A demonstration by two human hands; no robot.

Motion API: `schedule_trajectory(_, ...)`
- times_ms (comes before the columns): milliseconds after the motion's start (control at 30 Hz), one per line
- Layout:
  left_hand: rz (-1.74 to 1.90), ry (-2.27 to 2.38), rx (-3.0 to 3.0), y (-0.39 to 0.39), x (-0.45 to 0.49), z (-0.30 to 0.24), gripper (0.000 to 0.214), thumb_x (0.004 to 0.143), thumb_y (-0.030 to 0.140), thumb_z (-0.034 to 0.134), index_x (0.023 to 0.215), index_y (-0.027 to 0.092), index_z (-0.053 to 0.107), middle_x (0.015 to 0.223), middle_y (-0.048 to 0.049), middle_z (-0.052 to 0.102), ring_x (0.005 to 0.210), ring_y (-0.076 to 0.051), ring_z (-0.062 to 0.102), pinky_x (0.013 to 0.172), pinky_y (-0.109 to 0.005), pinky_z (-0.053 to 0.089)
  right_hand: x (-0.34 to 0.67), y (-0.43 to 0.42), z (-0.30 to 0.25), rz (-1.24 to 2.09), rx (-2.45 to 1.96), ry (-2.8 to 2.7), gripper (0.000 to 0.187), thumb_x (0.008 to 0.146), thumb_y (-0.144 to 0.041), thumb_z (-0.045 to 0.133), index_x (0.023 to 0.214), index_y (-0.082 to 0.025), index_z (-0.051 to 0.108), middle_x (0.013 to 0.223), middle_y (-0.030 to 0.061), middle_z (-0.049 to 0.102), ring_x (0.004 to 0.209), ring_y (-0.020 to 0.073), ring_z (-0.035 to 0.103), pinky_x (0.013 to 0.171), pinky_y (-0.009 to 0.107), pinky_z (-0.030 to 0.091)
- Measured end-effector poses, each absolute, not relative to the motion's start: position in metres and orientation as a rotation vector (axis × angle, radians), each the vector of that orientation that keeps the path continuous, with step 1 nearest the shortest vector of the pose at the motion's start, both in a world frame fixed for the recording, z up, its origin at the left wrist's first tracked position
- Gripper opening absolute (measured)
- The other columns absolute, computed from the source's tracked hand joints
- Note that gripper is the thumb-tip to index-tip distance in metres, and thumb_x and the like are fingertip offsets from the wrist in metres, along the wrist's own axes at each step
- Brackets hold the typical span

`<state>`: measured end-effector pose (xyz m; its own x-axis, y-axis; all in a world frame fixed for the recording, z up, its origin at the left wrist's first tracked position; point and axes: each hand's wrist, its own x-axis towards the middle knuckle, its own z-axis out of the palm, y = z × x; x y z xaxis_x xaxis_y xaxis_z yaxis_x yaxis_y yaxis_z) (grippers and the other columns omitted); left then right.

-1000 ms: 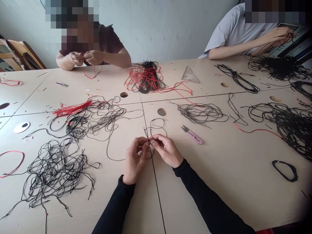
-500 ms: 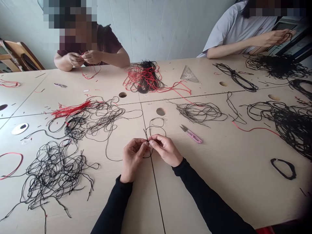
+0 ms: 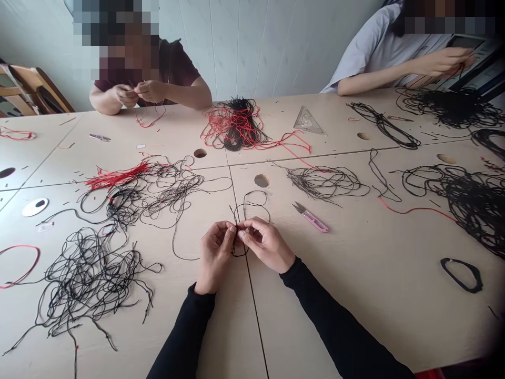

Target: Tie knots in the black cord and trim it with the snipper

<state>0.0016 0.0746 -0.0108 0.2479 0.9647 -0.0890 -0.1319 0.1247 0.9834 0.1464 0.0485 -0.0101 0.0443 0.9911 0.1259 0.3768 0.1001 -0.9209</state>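
Starting at the far left of this pale wooden table (image 3: 374, 300), a red cord loop (image 3: 24, 269) lies at the edge beside a big black cord tangle (image 3: 90, 279), with a white plastic disc (image 3: 34, 207) above it. Across the table, a seated co-worker's hands (image 3: 138, 92) work together over a thin red strand, while a bunch of red cut ends (image 3: 116, 176) sits tangled into looser black strands nearer us.

Now to the centre, where the action is! The person's left hand (image 3: 215, 258) comes in from a black sleeve, its thumb and fingertips closed together on a black cord (image 3: 235, 243). The right hand (image 3: 266, 245) meets it, thumb and forefinger clamped on that same cord, so the two pinches sit almost touching. The cord stands up in a short tail above the fingers and drops into a small loop just below them, while a longer loop trails out on the table beyond. The step in hand looks like close fingertip work at that small loop, and this grip calls for a firm, steady pinch from both hands.

Just right of the hands lie pink-handled thread snips (image 3: 311, 221), and beyond them a clear plastic set square (image 3: 306, 121). Further right, a heavy black cord pile (image 3: 473, 205) spreads over the table, and a second co-worker's hand (image 3: 444, 62) is raised at the top corner.
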Motion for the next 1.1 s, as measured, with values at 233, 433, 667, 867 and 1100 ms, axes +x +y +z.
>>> schedule_trajectory(233,1.015,0.956,1.072,0.0747,0.0008,-0.0065,0.026,0.091,0.042,0.059,0.087,0.017,0.052,0.076,-0.0023,0.063,0.068,-0.013,0.061,0.066,-0.026,0.050,0.1496,0.0497,-0.0115,0.951,-1.444,-1.360,0.023,0.091,-0.036,0.056,0.090,-0.016,0.066,0.079,0.0038,0.066,0.069,0.0159,0.057,0.066,0.028,0.047)
schedule_trajectory(433,1.014,0.945,1.005,0.0732,0.0008,-0.0043,0.026,0.091,0.044,0.057,0.090,0.020,0.047,0.082,-0.0019,0.063,0.068,-0.012,0.060,0.068,-0.028,0.052,0.1522,0.0494,-0.0108,0.918,-1.458,-1.310,0.023,0.090,-0.038,0.057,0.087,-0.017,0.065,0.073,0.0010,0.061,0.065,0.0138,0.051,0.062,0.026,0.042)
schedule_trajectory(667,1.011,0.932,1.044,0.0735,-0.0001,-0.0089,0.024,0.094,0.044,0.051,0.091,0.021,0.045,0.085,-0.0003,0.059,0.068,-0.011,0.059,0.069,-0.028,0.053,0.1524,0.0494,-0.0097,0.891,-1.463,-1.311,0.025,0.091,-0.039,0.056,0.083,-0.016,0.062,0.066,-0.0015,0.054,0.060,0.0122,0.046,0.057,0.024,0.038)
schedule_trajectory(867,1.018,0.935,1.039,0.0743,-0.0004,-0.0075,0.023,0.095,0.043,0.050,0.090,0.021,0.046,0.085,0.0005,0.056,0.069,-0.011,0.059,0.069,-0.027,0.052,0.1532,0.0506,-0.0096,0.900,-1.466,-1.305,0.025,0.091,-0.039,0.056,0.083,-0.017,0.062,0.065,-0.0018,0.052,0.059,0.0124,0.046,0.057,0.025,0.037)
schedule_trajectory(1100,1.008,0.892,1.018,0.0761,0.0005,-0.0018,0.024,0.092,0.042,0.055,0.087,0.020,0.046,0.080,0.0011,0.056,0.066,-0.011,0.058,0.065,-0.026,0.050,0.1491,0.0466,-0.0070,0.878,-1.428,-1.383,0.019,0.091,-0.034,0.055,0.101,-0.018,0.061,0.080,0.0019,0.066,0.073,0.0153,0.059,0.071,0.027,0.045)
